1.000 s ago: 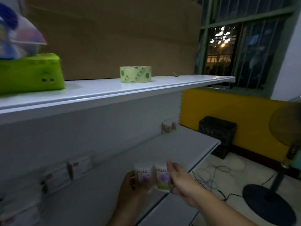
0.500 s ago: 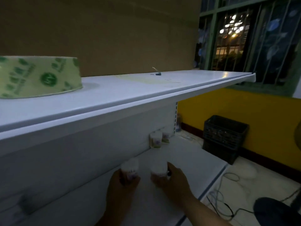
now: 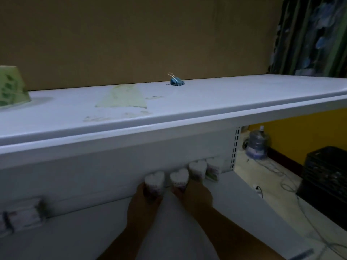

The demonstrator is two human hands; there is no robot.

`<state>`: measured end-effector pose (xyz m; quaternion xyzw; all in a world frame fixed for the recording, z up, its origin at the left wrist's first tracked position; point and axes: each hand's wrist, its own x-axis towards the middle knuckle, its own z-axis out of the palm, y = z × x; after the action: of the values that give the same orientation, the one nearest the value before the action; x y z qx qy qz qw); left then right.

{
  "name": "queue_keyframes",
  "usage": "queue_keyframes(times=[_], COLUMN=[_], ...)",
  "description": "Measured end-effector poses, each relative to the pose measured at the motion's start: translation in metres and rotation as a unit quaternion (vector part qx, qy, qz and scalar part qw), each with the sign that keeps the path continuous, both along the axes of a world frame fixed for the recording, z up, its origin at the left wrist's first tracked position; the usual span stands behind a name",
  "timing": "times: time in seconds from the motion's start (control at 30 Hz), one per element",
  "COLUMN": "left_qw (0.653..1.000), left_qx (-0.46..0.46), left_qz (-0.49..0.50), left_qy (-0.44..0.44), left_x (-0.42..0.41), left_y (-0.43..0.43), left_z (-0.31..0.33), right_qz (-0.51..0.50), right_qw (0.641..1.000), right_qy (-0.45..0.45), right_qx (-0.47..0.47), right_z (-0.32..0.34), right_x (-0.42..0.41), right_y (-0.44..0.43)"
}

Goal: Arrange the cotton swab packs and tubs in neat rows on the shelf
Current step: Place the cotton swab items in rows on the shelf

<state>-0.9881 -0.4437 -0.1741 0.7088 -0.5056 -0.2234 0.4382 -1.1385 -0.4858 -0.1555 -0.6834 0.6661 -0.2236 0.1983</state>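
Note:
On the lower white shelf [image 3: 78, 233], against the back panel, my left hand [image 3: 144, 201] grips a heart-shaped tub of cotton swabs [image 3: 154, 182]. My right hand [image 3: 197, 196] grips a second heart-shaped tub [image 3: 179, 179] just to its right. Both tubs stand upright close to the back panel. Two more tubs, a heart-shaped one [image 3: 197, 169] and another [image 3: 214, 168], stand in line further right at the shelf's end. Flat cotton swab packs [image 3: 22, 215] lean against the back panel at the far left, blurred.
The upper shelf [image 3: 187, 102] overhangs the lower one and carries a blue binder clip [image 3: 176, 82] and a green tape roll [image 3: 11, 87]. To the right are a water bottle [image 3: 258, 145], a black crate [image 3: 326, 182] and cables on the floor.
Both hands have carried their tubs forward to the shelf's back panel, beside the two tubs standing there. My view has moved closer and to the right.

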Motion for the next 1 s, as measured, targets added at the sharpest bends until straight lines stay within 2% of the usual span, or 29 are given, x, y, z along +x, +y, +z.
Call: queue_keyframes(times=[0.2,0.5,0.63,1.0], left_qw=[0.999,0.992,0.978,0.982], left_qx=[0.011,0.046,0.076,0.064], left_qz=[-0.005,0.027,0.030,0.044], left_qy=[-0.052,-0.116,-0.191,-0.170], left_x=[0.003,-0.001,-0.005,-0.008], left_y=[-0.007,-0.016,-0.019,-0.013], left_z=[-0.004,-0.004,-0.002,0.007], right_qz=[-0.027,-0.024,-0.021,-0.015], right_qw=[0.999,0.998,0.997,0.999], right_qy=[0.001,0.033,0.051,0.025], right_qx=[0.017,-0.050,-0.045,-0.030], right_z=[0.001,-0.011,-0.015,-0.008], right_x=[-0.003,-0.002,-0.003,-0.006], right_y=[-0.014,-0.011,-0.014,-0.007])
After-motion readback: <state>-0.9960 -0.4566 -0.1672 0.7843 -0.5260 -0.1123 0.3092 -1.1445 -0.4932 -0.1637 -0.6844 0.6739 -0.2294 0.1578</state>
